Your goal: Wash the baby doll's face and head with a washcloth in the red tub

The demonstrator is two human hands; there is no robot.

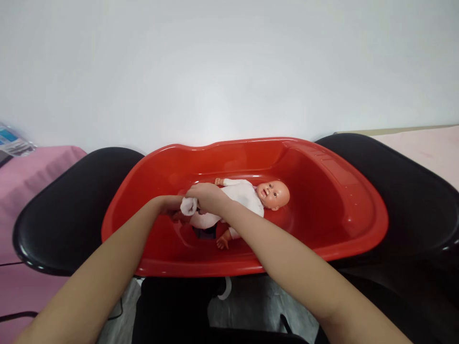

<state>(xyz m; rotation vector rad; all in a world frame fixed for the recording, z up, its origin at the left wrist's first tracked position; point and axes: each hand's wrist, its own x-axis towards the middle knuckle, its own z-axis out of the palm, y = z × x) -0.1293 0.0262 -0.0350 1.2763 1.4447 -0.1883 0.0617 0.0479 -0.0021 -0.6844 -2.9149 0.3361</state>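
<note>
A bald baby doll in white clothing lies on its back in a red baby bathtub, its head to the right. Over its lower end, my right hand has its fingers curled around white fabric of the garment. A bunched white cuff with a round opening sticks out between my hands. Just left of that cuff is my left hand, close against the doll's leg end; its fingers are mostly hidden. One doll hand rests near the tub's front side.
The tub sits across two black chair seats, left and right. A pink-covered surface with plastic packaging is at far left. A pale pink surface lies at right, and a white wall stands behind.
</note>
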